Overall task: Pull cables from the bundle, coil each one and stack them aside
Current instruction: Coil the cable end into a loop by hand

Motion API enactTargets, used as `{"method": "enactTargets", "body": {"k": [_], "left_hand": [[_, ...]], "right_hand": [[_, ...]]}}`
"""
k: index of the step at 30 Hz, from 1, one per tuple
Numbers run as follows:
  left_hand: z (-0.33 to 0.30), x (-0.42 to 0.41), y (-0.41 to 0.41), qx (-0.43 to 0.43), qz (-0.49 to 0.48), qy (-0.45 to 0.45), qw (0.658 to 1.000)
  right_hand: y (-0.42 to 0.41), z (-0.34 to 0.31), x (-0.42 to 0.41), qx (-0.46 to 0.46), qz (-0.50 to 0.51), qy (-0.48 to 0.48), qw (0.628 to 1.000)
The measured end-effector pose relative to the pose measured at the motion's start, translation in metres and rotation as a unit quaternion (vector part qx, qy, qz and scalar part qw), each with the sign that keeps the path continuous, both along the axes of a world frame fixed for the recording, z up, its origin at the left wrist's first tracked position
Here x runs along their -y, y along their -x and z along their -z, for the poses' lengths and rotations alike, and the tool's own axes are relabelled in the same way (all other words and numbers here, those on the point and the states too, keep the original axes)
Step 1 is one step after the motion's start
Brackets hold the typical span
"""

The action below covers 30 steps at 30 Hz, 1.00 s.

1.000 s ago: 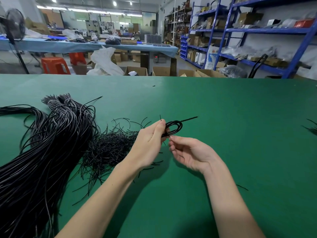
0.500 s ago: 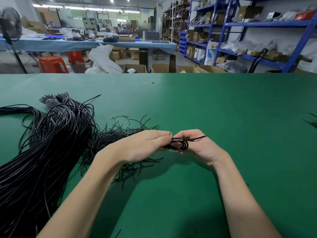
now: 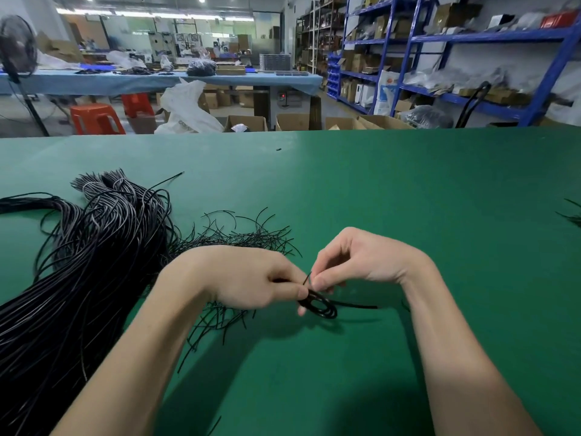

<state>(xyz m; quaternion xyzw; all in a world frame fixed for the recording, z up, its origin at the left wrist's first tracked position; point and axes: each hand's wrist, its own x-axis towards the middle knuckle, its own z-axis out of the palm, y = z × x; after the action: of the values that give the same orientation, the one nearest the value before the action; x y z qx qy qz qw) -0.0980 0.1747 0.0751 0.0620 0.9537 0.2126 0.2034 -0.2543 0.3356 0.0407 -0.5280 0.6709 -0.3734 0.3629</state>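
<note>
Green table spanning the full width of the view, its far edge running left to right below the workshop floor; the right half and the far centre of its surface lie open, with only a small dark fleck near the far edge and a few black strands cut off at the right border. Cable bundle filling the left side, long axis running from the near-left corner, where it leaves the frame, toward far-centre, its cut ends fanned at the far tip; individual strands within it cannot be separated. Loose pile of thin black strands just right of the bundle, partly hidden behind the left forearm and wrist. Left hand near centre, fingers curled, thumb and forefinger pinching the coiled cable. Right hand just beside it, fingertips bent down and pinching the short upright cable end at the top of the coil; the 2 hands nearly meet there. The coil hangs below the fingers, just above the table, as several small loops, its free tail pointing right, roughly level. Whether the coil touches the table cannot be told; the loop count is unclear.
</note>
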Motion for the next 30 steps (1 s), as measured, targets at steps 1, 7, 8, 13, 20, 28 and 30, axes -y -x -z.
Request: {"method": "enactTargets", "body": {"k": [1,7,8,13,20,28,30], "left_hand": [[0.002,-0.003,0.002,0.003,-0.016,0.040,0.999],[0.021,-0.011,0.017,-0.099,-0.171,0.146,0.969],[0.024,-0.009,0.020,-0.136,-0.203,0.143,0.959],[0.038,0.004,0.029,-0.326,-0.307,0.028,0.894],[0.042,0.014,0.028,-0.333,-0.303,-0.157,0.879],[0.055,0.004,0.032,-0.487,-0.283,0.016,0.826],[0.057,0.001,0.033,-0.494,-0.286,0.038,0.820]], "right_hand": [[-0.002,-0.001,0.002,-0.026,0.012,-0.022,0.999],[-0.012,-0.006,0.023,-0.294,0.169,-0.016,0.941],[-0.016,-0.005,0.027,-0.329,0.211,0.008,0.920],[-0.035,0.016,0.048,-0.365,0.352,0.208,0.836],[-0.045,0.051,0.054,-0.255,0.382,0.401,0.793],[-0.043,0.013,0.048,-0.138,0.379,0.265,0.876],[-0.042,0.006,0.046,-0.121,0.383,0.230,0.887]]}}
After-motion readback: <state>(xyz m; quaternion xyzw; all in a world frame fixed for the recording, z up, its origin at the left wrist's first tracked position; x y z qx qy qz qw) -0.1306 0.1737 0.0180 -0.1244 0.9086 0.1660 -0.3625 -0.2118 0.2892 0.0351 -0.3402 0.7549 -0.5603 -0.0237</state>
